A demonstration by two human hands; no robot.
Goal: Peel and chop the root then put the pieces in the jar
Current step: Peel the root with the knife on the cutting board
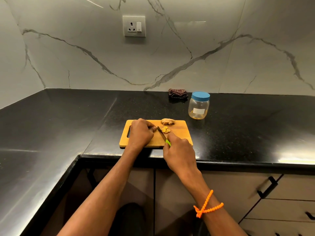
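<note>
A: hands?
B: left hand (140, 133) knuckles up, fingers curled down, tips pinching something small I can't make out. Forearm runs straight in from lower left.
A: right?
B: right hand (179, 153) fisted round a handle, index finger (172, 137) laid forward along the top. Wrist angled inward, orange bead band (208, 206) on it. Both forearms bare.
</note>
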